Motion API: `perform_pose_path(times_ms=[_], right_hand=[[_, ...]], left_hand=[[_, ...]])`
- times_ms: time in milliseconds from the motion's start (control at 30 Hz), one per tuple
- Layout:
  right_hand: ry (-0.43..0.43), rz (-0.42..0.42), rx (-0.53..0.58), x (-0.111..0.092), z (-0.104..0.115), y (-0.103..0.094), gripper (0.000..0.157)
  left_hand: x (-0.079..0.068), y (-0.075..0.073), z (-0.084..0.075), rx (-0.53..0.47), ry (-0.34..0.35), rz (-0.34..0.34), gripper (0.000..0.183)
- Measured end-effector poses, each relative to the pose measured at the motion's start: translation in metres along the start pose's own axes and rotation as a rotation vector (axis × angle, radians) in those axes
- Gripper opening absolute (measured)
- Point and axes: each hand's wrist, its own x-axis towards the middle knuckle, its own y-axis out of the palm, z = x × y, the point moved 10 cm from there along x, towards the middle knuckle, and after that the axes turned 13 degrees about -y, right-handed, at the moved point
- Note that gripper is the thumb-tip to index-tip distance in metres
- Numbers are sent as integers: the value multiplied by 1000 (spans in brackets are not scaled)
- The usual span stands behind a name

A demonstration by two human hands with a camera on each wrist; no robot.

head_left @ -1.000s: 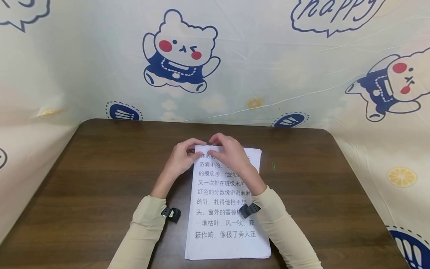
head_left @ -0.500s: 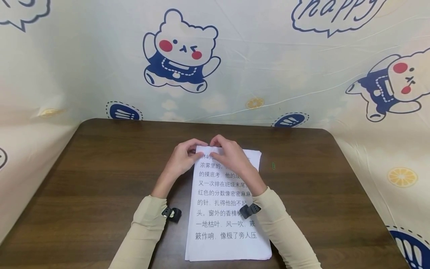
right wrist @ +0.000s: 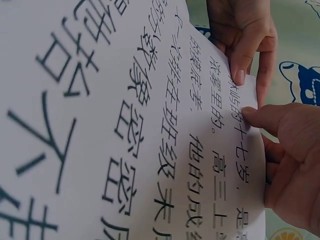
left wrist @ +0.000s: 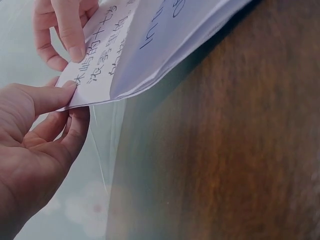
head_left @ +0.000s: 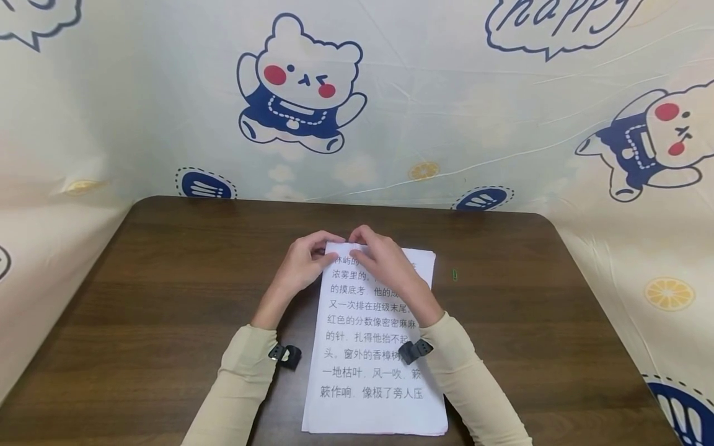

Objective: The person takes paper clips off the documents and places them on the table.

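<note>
A stack of printed paper sheets lies lengthwise before me, covered in large black Chinese characters. At its far left corner my left hand pinches the sheets, thumb on top and fingers beneath, as the left wrist view shows. Just to the right, my right hand pinches the same far edge, its thumb on the printed face in the right wrist view and the other fingers behind the edge. In the left wrist view the paper bends, and its layered side edge is raised off the table.
The brown wooden table surrounds the paper. A tiny green item lies right of the sheets. Behind the table hangs a pale cloth printed with cartoon bears. Each wrist wears a small black camera.
Both hands stay at the far edge, the right one slightly lower than a second ago. The near end of the paper has shifted slightly left and toward me.
</note>
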Motion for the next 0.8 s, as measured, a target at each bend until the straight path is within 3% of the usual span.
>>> perform_pose_path(times_ms=[267, 600, 800], right_hand=[[9, -40, -31, -1, 0, -3, 28], [4, -124, 16, -2, -3, -8, 26], [1, -171, 66, -3, -4, -9, 22]], left_hand=[[0, -1, 0, -10, 6, -2, 29], [0, 0, -5, -42, 63, 16, 29], [-1, 1, -4, -30, 56, 20, 28]])
